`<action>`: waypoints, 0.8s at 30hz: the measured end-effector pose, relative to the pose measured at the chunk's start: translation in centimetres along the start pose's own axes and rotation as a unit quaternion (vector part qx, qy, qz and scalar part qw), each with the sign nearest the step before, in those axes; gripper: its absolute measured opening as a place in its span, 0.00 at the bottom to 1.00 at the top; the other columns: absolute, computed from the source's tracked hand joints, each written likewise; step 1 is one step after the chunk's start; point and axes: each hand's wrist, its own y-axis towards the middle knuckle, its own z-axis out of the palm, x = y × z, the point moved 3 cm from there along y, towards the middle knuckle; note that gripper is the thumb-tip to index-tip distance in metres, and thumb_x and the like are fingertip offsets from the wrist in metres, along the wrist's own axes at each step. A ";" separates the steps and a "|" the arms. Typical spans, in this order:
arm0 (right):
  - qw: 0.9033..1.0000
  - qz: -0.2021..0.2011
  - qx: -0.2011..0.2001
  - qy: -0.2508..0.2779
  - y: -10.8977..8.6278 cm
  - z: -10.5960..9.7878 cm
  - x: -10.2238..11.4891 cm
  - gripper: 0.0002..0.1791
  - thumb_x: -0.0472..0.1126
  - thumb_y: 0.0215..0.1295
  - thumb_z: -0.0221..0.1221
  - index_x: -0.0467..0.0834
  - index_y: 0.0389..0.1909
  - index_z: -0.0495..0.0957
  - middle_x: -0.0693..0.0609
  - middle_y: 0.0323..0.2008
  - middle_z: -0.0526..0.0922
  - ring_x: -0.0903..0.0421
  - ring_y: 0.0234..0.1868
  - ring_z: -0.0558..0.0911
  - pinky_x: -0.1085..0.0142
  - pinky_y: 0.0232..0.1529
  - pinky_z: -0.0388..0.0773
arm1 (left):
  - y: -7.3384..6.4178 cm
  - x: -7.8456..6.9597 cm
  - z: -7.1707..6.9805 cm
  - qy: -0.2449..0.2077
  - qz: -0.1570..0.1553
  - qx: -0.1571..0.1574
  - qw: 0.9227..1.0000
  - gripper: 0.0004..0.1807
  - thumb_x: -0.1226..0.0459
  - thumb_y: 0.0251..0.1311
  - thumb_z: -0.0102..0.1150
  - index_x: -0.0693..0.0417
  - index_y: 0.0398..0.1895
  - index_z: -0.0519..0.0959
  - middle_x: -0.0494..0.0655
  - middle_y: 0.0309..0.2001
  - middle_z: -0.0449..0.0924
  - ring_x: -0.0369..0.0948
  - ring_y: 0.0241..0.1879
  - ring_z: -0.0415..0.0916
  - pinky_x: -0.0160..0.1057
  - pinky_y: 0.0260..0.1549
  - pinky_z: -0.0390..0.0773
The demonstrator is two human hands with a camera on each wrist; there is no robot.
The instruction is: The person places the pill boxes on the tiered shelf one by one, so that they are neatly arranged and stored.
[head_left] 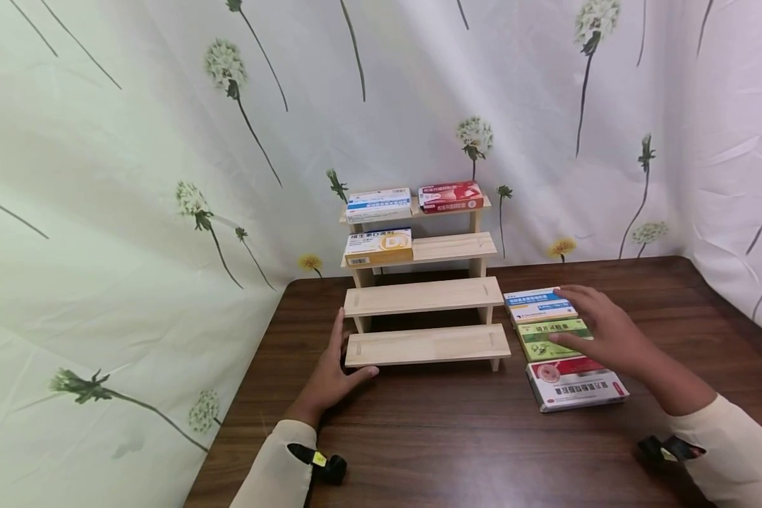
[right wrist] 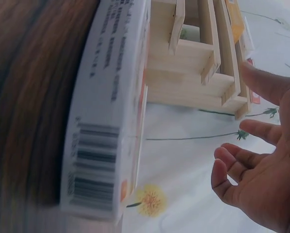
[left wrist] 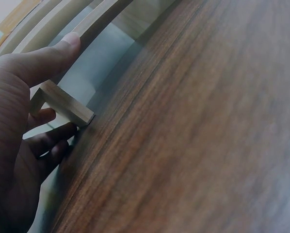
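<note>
A pale wooden stepped rack [head_left: 425,296] stands on the table. My left hand [head_left: 329,381] holds its lower left corner, thumb at the lowest step's front edge and fingers along the end. In the left wrist view, the fingers curl beside a rack leg [left wrist: 67,104]. My right hand [head_left: 612,339], fingers spread and holding nothing, hovers over three medicine boxes right of the rack. These are a blue-and-white box [head_left: 533,307] at the back, a green box [head_left: 540,344] in the middle and a red-and-white box [head_left: 571,395] in front. The right hand partly covers them.
On the rack's top step lie a white-and-blue box [head_left: 378,204] and a red box [head_left: 451,197]. A white-and-yellow vitamin D box [head_left: 378,247] lies at the left of the step below. Flower-printed cloth [head_left: 413,92] hangs behind the dark wooden table [head_left: 444,437].
</note>
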 end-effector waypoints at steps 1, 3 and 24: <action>1.000 0.002 0.008 0.000 -0.1 0.0 -0.2 0.45 0.48 0.65 0.79 0.36 0.77 0.72 0.30 0.75 0.71 0.25 0.73 0.71 0.23 0.62 0.71 | 0.0 0.0 0.0 0.000 0.000 0.000 1.000 0.73 0.57 0.62 0.82 0.22 0.90 0.30 0.65 0.82 0.65 0.62 0.75 0.74 0.69 0.72 0.70; 1.000 0.006 0.022 0.003 -0.3 -0.1 -0.5 0.45 0.49 0.65 0.79 0.36 0.77 0.72 0.30 0.75 0.71 0.26 0.73 0.70 0.22 0.62 0.71 | 0.1 0.0 0.0 0.000 0.001 0.000 1.000 0.73 0.57 0.62 0.82 0.22 0.90 0.30 0.65 0.81 0.65 0.62 0.75 0.74 0.69 0.72 0.70; 0.990 -0.020 0.111 0.082 -2.9 -0.6 -5.0 0.45 0.43 0.49 0.86 0.40 0.70 0.80 0.38 0.64 0.75 0.59 0.39 0.73 0.68 0.32 0.73 | 0.0 0.1 0.0 0.006 -0.005 0.001 1.000 0.73 0.56 0.62 0.82 0.22 0.90 0.30 0.66 0.82 0.64 0.62 0.76 0.73 0.69 0.73 0.69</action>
